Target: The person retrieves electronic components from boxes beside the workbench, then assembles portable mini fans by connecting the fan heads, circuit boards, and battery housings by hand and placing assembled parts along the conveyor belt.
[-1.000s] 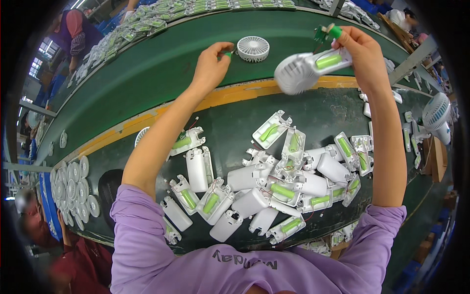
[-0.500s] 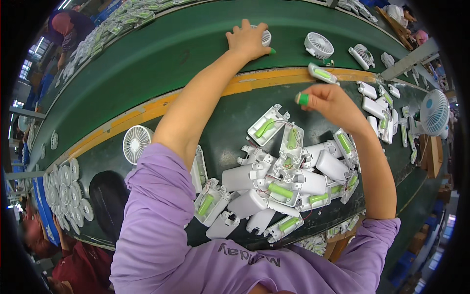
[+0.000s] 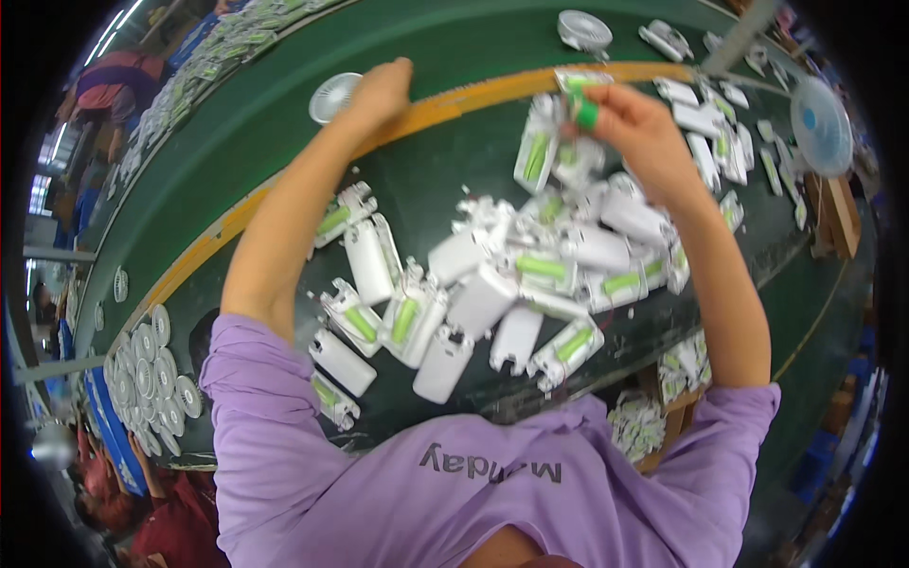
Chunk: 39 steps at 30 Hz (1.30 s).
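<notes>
Our left hand (image 3: 379,95) rests flat by the fan grille (image 3: 333,97); our right hand (image 3: 634,128) pinches a housing (image 3: 579,87) above the pile (image 3: 492,284). Light, stiff plastic, we judge; best gripped by its edges.

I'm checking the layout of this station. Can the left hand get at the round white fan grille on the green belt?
Probably yes. The left hand lies at the yellow strip, right beside the round white fan grille, and the green belt between them looks bare. Whether the fingers already touch it is unclear.
</notes>
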{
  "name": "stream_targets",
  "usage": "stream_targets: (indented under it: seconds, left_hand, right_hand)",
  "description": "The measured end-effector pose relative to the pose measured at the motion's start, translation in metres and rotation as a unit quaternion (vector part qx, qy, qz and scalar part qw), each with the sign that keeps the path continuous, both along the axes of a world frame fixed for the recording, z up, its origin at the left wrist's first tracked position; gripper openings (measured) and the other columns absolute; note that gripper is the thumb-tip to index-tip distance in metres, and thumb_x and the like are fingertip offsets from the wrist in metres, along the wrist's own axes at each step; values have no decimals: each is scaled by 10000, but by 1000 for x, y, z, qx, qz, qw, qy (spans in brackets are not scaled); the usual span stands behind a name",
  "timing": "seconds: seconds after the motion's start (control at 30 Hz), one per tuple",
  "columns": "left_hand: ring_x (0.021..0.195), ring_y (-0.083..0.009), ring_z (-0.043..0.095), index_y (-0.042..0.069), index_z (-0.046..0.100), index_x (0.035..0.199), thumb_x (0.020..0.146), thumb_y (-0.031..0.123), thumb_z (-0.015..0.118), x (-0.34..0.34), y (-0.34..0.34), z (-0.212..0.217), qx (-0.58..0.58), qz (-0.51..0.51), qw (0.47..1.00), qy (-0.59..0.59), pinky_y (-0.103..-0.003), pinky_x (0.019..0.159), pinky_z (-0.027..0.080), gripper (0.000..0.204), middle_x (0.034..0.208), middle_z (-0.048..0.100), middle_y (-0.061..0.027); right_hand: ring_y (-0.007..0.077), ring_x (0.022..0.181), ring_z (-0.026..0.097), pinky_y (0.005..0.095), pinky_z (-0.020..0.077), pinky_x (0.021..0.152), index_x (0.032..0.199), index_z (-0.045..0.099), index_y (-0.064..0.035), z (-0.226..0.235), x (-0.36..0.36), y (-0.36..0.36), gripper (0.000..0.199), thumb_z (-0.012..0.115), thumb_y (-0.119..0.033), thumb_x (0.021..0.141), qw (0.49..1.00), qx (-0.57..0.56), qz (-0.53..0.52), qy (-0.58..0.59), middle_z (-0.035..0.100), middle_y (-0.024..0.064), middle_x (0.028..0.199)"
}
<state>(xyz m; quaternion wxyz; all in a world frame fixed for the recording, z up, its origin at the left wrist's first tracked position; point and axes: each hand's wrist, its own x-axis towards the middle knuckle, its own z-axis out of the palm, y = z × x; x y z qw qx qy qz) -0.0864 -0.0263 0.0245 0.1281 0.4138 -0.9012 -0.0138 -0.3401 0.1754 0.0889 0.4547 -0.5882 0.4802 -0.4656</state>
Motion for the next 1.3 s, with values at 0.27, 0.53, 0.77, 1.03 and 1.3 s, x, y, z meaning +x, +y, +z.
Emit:
stream_targets:
  seconds: [0.27, 0.53, 0.77, 1.03, 1.3]
  left_hand:
    - [1050, -337, 495, 146, 495, 1148, 776, 178, 481, 42, 19, 13, -54, 132, 960, -241, -530, 825, 383, 374, 1136, 533, -131]
    - [915, -278, 584, 147, 573, 1078, 798, 257, 499, 86, -10, -9, -28, 91, 992, -85, -384, 766, 420, 310, 994, 618, -87]
    - [731, -237, 606, 130, 610, 1012, 798, 206, 484, 63, 25, -2, 2, 111, 994, -4, -332, 657, 436, 260, 870, 644, -98]
    - [741, -298, 597, 155, 572, 1039, 805, 216, 433, 66, 25, -7, -40, 93, 993, -65, -385, 660, 437, 279, 849, 632, -124]
    - [722, -291, 597, 151, 566, 1044, 817, 235, 437, 61, 27, -5, -48, 130, 986, -87, -374, 630, 439, 275, 821, 619, -143]
  right_hand:
    - [83, 587, 528, 229, 430, 548, 934, 587, 22, 27, -3, 34, 199, 504, -131, 837, 988, -92, -87, 87, 578, 31, 680]
    - [139, 528, 544, 280, 448, 507, 893, 591, 20, 9, -17, 70, 175, 523, -118, 811, 980, -134, -117, 85, 563, 72, 615]
    - [223, 610, 592, 331, 471, 556, 878, 595, 28, -2, -44, 55, 199, 532, -123, 764, 980, -106, -159, 57, 613, 140, 701]
    - [276, 695, 592, 341, 459, 650, 857, 615, 13, 41, -97, 195, 283, 540, -247, 774, 918, -67, -268, 285, 633, 166, 773]
    - [345, 794, 599, 406, 471, 708, 825, 644, 8, -182, -123, 254, 228, 545, -180, 740, 798, 305, -12, 520, 611, 203, 855]
